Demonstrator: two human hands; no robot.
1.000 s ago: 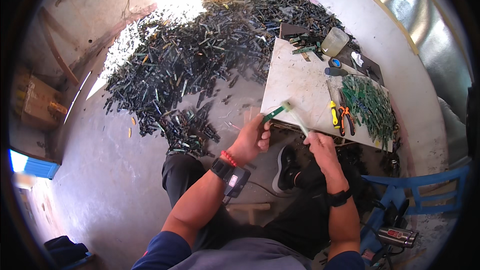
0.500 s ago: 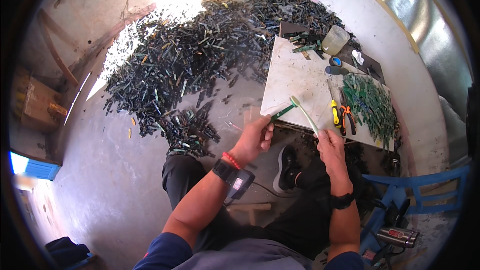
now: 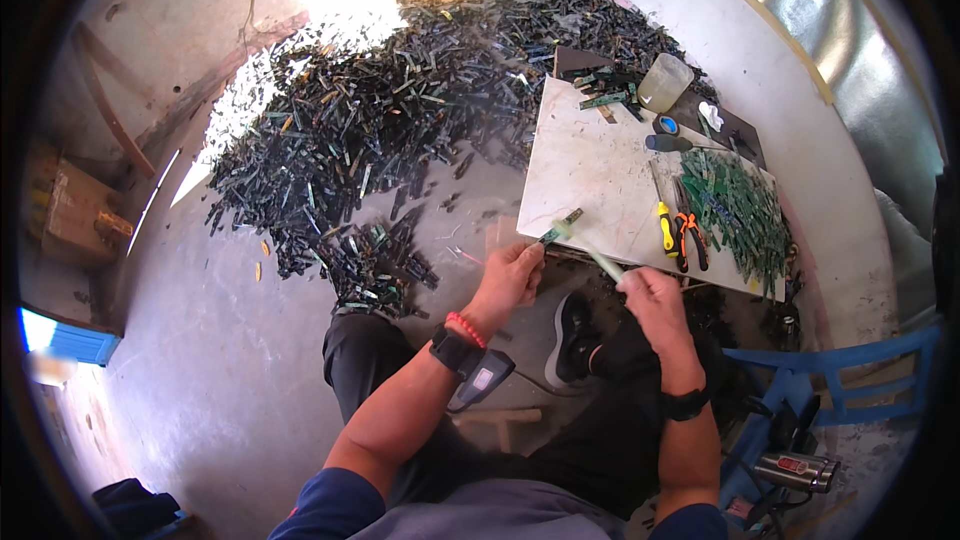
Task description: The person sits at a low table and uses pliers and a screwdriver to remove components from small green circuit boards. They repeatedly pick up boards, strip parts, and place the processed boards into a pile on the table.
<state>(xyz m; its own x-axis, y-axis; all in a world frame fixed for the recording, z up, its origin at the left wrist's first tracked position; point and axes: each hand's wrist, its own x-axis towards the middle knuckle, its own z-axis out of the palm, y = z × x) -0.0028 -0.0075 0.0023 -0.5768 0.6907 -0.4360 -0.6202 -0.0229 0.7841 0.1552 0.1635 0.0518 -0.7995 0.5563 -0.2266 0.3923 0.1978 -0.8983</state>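
My left hand (image 3: pixel 512 275) is closed on one end of a narrow green circuit board strip (image 3: pixel 566 223), which sticks out over the near left edge of a pale board (image 3: pixel 590 170). In my right hand (image 3: pixel 655 302) is a light green toothbrush (image 3: pixel 597 254), gripped by its handle. Its head is blurred and lies against or just over the strip; whether it touches, I cannot tell. To the right on the board lie yellow-handled pliers or a similar tool (image 3: pixel 667 228), orange-and-black pliers (image 3: pixel 689 240) and a heap of green circuit board strips (image 3: pixel 735 210).
A large pile of dark strips (image 3: pixel 400 110) covers the floor ahead and left. Toward the board's far side stand a tub of yellowish liquid (image 3: pixel 664 83), a blue-and-black roll (image 3: pixel 667 125) and a dark-handled screwdriver (image 3: pixel 668 143). A blue chair (image 3: pixel 850 380) is at my right.
The toothbrush head has swung left and down along the strip, with my right hand shifting slightly left. More of the strip's far end shows now; my left hand has lowered slightly.
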